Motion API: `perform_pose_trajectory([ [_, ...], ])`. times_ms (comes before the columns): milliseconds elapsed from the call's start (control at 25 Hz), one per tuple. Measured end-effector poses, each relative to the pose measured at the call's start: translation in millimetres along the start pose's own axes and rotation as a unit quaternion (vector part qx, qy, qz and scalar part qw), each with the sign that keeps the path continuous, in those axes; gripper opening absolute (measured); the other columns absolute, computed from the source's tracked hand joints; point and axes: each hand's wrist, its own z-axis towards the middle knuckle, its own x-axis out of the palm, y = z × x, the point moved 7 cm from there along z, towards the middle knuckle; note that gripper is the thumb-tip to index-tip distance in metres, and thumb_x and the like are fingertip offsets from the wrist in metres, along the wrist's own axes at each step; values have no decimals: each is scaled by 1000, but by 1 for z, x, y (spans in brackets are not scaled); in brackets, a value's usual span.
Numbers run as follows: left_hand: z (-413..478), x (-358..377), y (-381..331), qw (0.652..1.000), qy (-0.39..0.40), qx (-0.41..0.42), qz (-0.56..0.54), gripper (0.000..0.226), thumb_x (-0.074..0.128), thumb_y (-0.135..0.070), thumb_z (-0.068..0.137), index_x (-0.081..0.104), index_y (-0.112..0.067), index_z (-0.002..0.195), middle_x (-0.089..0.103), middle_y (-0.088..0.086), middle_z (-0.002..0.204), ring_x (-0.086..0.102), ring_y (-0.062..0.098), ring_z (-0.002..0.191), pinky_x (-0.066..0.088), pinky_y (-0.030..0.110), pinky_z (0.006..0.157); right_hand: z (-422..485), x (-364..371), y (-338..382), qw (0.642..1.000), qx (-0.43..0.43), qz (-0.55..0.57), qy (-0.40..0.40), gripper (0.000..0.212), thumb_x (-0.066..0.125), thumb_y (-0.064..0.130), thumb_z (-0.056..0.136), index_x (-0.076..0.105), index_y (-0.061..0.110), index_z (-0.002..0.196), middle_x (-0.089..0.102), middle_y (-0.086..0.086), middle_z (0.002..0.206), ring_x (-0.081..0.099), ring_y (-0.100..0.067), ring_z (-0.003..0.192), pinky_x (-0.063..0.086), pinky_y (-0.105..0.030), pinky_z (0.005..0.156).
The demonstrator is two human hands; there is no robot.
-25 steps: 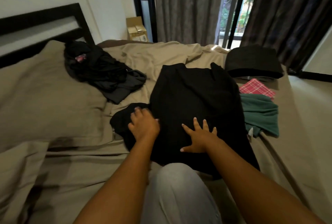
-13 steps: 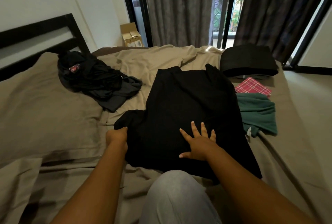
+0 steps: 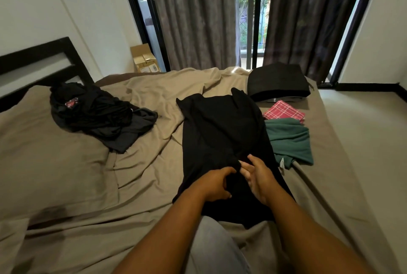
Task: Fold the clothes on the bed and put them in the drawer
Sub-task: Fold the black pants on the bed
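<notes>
Black garment [image 3: 222, 141] lengthwise on our bed [image 3: 143, 163], our left hand [image 3: 217, 183] pinching its folded edge, our right hand [image 3: 258, 178] open-fingered on it, green cloth [image 3: 290, 139] touching its right edge, bare sheet left.

No text can be read; the cardboard box [image 3: 144, 59] carries pale labels, and their print is too small to make out.
</notes>
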Motion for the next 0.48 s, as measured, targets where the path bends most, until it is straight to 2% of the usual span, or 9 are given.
perform_pose_trajectory([
  [40,-2,2,2,1000,5,-6,0,79,78,-21,84,34,-29,150,60,-1,107,61,16,98,52,30,88,-2,0,-2,998,-14,-66,7,43,62,34,100,48,14,135,66,-9,123,67,-21,107,54,-38,94],
  [120,-6,1,5,1000,-15,-22,-1,80,82,-24,81,33,-22,144,62,3,105,62,17,94,54,30,81,-3,1,-6,984,-41,-173,-15,53,74,21,93,47,14,138,65,-1,120,67,-15,102,55,-35,92],
  [200,-8,3,8,999,-17,-42,10,76,83,-25,80,36,-19,139,63,3,102,63,17,91,55,31,79,-1,-1,-7,976,-63,-204,-52,55,71,5,92,46,11,141,65,-3,125,65,-18,104,54,-36,94],
  [320,-12,8,11,998,22,-58,26,64,82,-34,82,47,-21,134,63,1,104,65,21,96,55,37,88,0,-2,-1,969,-67,-233,-58,51,63,1,94,47,12,141,64,-9,135,65,-19,106,53,-37,98],
  [400,-13,-5,7,997,-47,-39,46,50,74,-47,86,56,-22,126,62,-1,107,62,19,99,53,36,88,-8,4,7,951,-78,-296,-41,52,57,3,96,46,14,145,62,-6,138,63,-18,109,52,-31,95],
  [480,-15,-23,3,979,-164,-20,116,52,64,-55,91,55,-25,132,56,0,128,54,21,118,48,37,96,-21,9,25,902,-148,-400,-62,49,55,12,99,46,17,147,57,-4,143,60,-19,120,48,-29,98],
])
